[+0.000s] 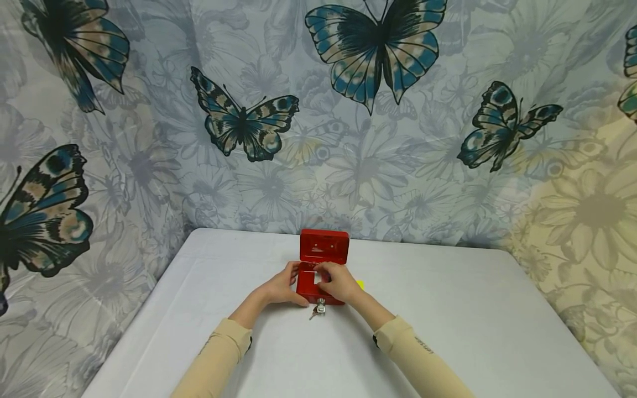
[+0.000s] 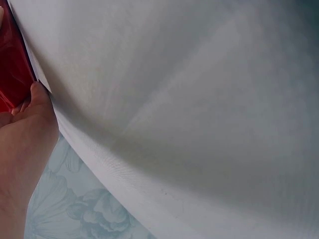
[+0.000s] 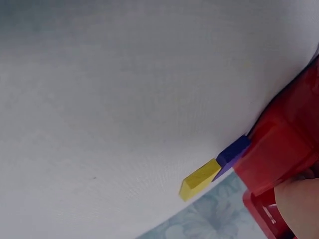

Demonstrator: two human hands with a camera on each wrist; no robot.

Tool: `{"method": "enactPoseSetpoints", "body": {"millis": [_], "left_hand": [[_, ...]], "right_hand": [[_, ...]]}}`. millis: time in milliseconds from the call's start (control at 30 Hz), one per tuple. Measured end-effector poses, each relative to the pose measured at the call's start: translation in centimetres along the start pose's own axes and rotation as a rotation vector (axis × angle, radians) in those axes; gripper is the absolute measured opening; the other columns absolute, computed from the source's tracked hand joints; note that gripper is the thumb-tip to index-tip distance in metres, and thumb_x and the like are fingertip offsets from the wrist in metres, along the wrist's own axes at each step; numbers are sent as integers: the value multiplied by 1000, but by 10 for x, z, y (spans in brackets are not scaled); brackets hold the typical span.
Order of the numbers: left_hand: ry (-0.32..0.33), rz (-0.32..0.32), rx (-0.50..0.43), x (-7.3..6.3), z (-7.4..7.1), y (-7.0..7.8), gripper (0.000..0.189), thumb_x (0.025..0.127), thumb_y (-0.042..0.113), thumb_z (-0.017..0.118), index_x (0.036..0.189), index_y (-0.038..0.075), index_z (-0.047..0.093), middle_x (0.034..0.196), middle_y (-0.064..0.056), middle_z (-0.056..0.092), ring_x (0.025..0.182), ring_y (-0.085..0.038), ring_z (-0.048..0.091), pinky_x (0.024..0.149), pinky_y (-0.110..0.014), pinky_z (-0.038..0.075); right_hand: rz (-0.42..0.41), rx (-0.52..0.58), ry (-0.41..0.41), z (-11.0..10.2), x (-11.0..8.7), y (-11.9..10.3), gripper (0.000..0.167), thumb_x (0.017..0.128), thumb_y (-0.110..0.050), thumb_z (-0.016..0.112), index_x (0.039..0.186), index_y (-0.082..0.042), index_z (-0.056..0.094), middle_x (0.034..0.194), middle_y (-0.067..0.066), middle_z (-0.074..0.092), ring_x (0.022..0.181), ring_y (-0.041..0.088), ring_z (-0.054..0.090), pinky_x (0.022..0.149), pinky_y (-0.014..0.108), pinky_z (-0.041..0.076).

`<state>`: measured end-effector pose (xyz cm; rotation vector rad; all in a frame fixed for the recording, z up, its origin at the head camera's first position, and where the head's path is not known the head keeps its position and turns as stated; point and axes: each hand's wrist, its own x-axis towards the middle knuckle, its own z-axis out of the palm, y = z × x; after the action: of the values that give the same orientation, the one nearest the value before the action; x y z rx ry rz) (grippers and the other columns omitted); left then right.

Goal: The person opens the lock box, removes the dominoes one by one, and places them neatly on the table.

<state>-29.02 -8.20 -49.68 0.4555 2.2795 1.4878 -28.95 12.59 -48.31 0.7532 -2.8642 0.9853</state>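
A small red metal box (image 1: pixel 306 287) stands on the white table with its lid (image 1: pixel 324 246) raised at the back. My left hand (image 1: pixel 283 287) grips the box's left side, thumb at the front corner and fingers toward the back. In the left wrist view the left hand (image 2: pixel 30 119) holds against the red wall. Over the open box, my right hand (image 1: pixel 339 282) pinches a small flat white piece (image 1: pixel 317 277), partly hidden by the fingers. At the box's front hangs a silver lock (image 1: pixel 320 305) with a key (image 1: pixel 313 313).
Right of the box lie a yellow block (image 3: pixel 199 180) and a dark blue block (image 3: pixel 233 152), end to end; the head view shows only some yellow. The white table (image 1: pixel 448 320) meets a butterfly-patterned cloth (image 1: pixel 368 166) at its back edge.
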Motion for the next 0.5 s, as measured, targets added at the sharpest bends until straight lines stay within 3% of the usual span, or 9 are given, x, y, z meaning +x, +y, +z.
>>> {"method": "enactPoseSetpoints", "body": {"millis": [500], "left_hand": [[-8,12,0,0,-1,1,101,70,8,87,147,0,22,151,-20,31,141,-36,28,116,-45,26]], "right_hand": [[-57,-74,-42,2,1,-1,32,85,-8,74,115,-2,68,113,11,68,106,28,62,96,46,49]]}}
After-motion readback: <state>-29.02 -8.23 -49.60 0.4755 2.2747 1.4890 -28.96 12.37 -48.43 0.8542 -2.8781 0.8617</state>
